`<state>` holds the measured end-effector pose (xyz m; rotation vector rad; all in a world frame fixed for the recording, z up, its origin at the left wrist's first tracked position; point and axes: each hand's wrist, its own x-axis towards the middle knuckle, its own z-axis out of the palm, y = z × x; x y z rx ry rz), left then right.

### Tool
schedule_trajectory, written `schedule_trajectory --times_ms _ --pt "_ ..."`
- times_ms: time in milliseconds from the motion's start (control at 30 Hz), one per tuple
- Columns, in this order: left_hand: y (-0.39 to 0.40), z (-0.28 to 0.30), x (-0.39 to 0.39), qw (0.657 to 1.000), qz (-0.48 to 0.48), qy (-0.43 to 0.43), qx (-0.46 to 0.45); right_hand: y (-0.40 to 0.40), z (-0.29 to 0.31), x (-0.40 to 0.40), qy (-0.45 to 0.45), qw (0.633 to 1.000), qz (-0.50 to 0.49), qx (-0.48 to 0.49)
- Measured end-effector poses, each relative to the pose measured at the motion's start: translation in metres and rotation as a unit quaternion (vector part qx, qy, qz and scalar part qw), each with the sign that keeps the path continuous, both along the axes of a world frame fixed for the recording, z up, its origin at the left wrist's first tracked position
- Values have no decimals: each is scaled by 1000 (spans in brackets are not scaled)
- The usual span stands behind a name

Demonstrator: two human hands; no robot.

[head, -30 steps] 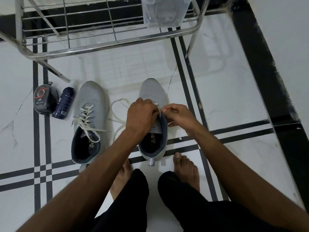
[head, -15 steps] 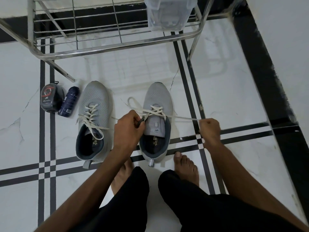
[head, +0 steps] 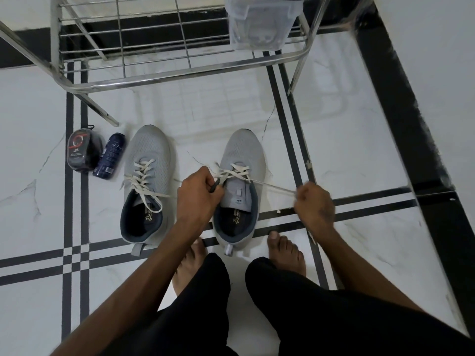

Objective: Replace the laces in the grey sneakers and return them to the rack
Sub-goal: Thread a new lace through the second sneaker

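Note:
Two grey sneakers stand side by side on the white tiled floor. The left sneaker (head: 150, 160) is laced with a loose white lace. The right sneaker (head: 244, 150) has a white lace (head: 236, 172) crossed through its lower eyelets only. My left hand (head: 199, 195) grips the shoe's left collar edge beside the tongue. My right hand (head: 314, 205) pinches the lace's free end, stretched taut out to the right of the shoe. The steel rack (head: 180, 78) stands just beyond the shoes.
A round shoe-polish container (head: 81, 151) and a dark blue spray can (head: 109, 156) lie left of the sneakers. A clear plastic box (head: 259, 24) sits on the rack's right end. My bare feet (head: 285, 249) rest behind the right sneaker. A black-edged wall runs along the right.
Both hands were together at the right sneaker's eyelets. My right hand has since drawn the lace end out to the right, pulling it taut, while my left hand stayed at the shoe.

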<state>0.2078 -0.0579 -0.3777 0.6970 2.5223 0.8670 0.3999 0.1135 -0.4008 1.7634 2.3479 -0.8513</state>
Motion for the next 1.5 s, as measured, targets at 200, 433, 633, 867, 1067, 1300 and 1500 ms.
schedule_trajectory --times_ms 200,433,633,867,1067,1300,1500 --pt "1 2 5 998 -48 25 -14 -11 8 -4 36 990 130 46" --pt "-3 -1 -3 1000 -10 0 -4 -10 6 -40 10 983 182 5" --pt "-4 -1 -2 999 -32 22 -3 -8 8 9 -59 991 119 22" --pt "-5 3 -2 998 -54 26 -10 -23 17 -65 91 963 254 15" --pt "2 2 6 1000 -17 -4 -20 -15 7 -31 -42 973 228 14" --pt "4 8 4 1000 -12 19 -21 -5 41 -29 67 941 150 -296" --pt "0 13 1 997 -60 41 -26 -1 62 -47 165 948 115 -248"
